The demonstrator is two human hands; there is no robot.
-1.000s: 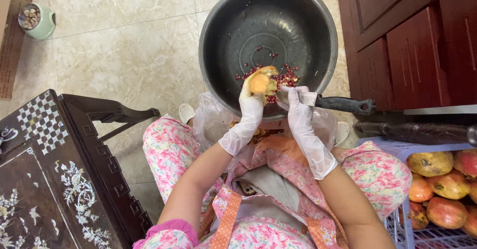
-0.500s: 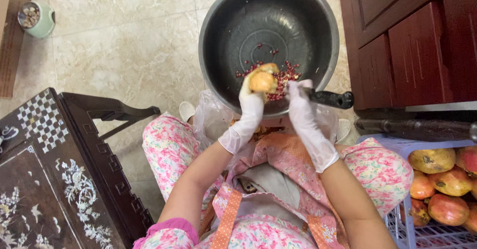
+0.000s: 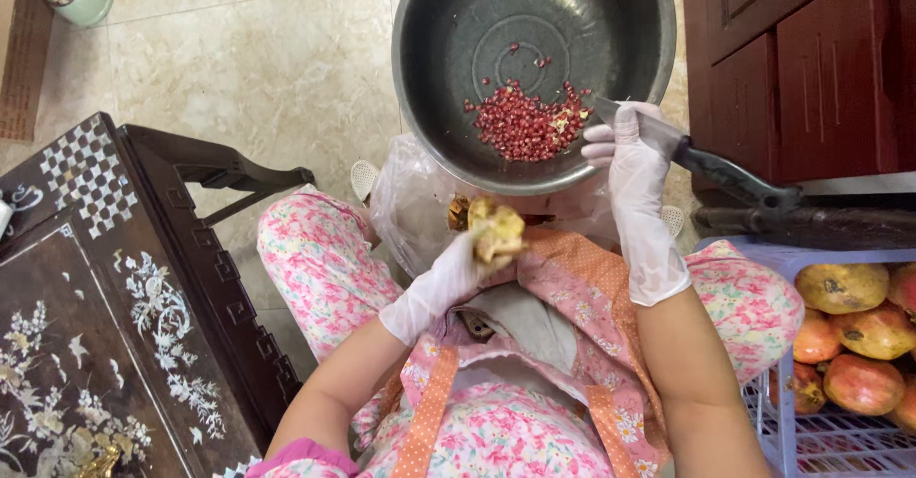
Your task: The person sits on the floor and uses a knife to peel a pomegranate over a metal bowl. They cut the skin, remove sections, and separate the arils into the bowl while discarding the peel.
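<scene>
Pale floor tiles lie under the big metal bowl (image 3: 534, 68), where a small heap of red seeds (image 3: 528, 125) has gathered. My left hand (image 3: 448, 278) is clamped on an emptied pomegranate piece (image 3: 494, 230) over the plastic bag (image 3: 410, 206); my right hand (image 3: 637, 177) grips the knife (image 3: 711, 163). Whole pomegranates (image 3: 854, 330) wait in the basket (image 3: 811, 445), so I judge most remains.

I find no labels, signs or screens in my view. The only packaging is a clear plastic bag (image 3: 412, 201), crumpled and colourless, lying on the lap just below the metal bowl (image 3: 429, 106), beside the floral trouser leg.
</scene>
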